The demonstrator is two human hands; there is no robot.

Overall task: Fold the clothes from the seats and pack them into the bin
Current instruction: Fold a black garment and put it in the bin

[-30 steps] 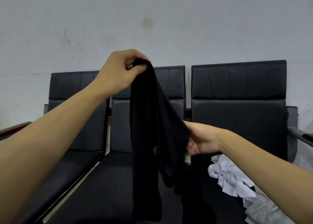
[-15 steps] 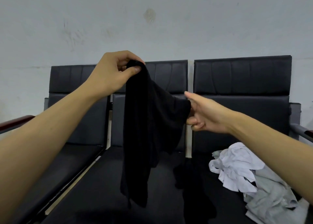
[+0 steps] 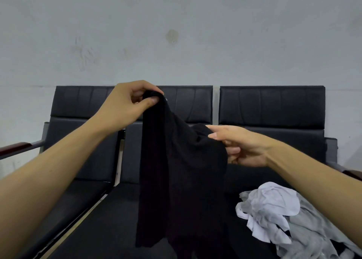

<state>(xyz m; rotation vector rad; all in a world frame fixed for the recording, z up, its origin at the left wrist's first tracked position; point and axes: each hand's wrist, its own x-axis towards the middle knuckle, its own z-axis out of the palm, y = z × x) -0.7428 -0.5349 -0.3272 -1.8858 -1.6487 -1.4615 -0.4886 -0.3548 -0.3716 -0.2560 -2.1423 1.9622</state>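
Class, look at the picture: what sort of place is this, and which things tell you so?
Probably a waiting area: a row of joined black padded seats with armrests against a bare, marked wall.

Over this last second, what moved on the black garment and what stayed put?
The right hand rose from the black garment's lower edge to a higher fold at mid-height, spreading the cloth sideways. The left hand kept pinching the garment's top, raised as before. The white and grey clothes stayed piled on the right seat.
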